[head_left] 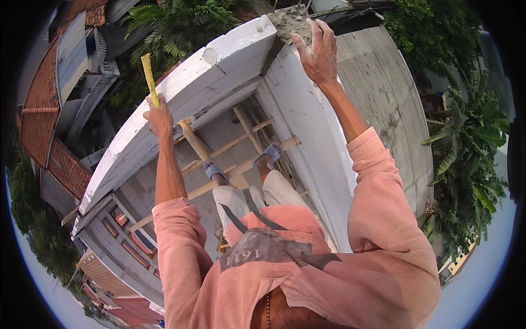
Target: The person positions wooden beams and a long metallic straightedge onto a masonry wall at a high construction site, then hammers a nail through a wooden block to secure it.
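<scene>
My left hand (159, 118) is closed around a short, flat yellow stick-like piece (148, 77), which points up and away over the white block wall (181, 88). What kind of tool it is I cannot make out. My right hand (318, 55) is raised at the far corner, fingers apart, with nothing seen in it. Right beside its fingertips lies rough grey mortar (290, 23) on top of the corner where two walls meet. Whether the fingers touch the mortar is hard to tell. A second white wall (312, 118) runs from that corner towards me under my right forearm.
My sandalled feet (216, 171) stand on wooden scaffold poles (219, 151) inside the walls, high above a grey floor. A corrugated roof (378, 104) adjoins on the right. Palms (175, 27) and red-tiled roofs (41, 109) lie outside, below the left wall.
</scene>
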`<state>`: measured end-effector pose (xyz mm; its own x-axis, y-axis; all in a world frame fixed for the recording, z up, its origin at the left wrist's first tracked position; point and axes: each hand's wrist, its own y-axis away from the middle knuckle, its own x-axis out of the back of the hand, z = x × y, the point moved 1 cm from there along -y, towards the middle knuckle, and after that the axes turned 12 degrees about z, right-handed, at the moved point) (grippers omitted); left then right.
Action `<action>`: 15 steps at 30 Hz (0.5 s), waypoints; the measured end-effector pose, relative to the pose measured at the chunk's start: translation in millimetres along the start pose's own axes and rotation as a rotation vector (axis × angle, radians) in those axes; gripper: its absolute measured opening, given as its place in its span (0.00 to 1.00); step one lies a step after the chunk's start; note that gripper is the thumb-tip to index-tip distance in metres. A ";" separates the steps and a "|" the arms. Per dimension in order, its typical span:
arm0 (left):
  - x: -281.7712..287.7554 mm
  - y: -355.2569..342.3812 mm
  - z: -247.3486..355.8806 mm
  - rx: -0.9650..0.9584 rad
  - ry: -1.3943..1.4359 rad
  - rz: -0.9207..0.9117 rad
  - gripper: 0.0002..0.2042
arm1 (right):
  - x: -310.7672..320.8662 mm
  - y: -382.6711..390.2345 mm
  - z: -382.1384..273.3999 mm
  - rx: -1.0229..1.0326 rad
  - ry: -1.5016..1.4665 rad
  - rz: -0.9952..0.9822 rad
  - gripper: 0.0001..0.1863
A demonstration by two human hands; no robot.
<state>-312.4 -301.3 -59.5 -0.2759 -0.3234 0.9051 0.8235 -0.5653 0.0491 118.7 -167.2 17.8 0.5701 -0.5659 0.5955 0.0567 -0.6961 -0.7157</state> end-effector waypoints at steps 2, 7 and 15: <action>7.5 3.8 -1.3 0.093 0.083 -0.034 0.32 | -39.2 -49.7 -14.1 -0.091 -0.264 -0.069 0.27; 8.4 -0.4 -2.4 -0.081 -0.097 0.095 0.33 | -152.0 -94.4 5.5 0.362 0.072 -0.398 0.12; 12.6 7.4 -15.0 -0.064 -0.060 0.139 0.32 | -162.1 -76.8 -9.9 -0.692 -0.391 -0.463 0.24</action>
<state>-317.2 -320.9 -54.1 -0.1296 -0.3567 0.9252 0.8180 -0.5658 -0.1035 13.9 -26.4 -20.2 0.8567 -0.0632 0.5119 -0.0833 -0.9964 0.0163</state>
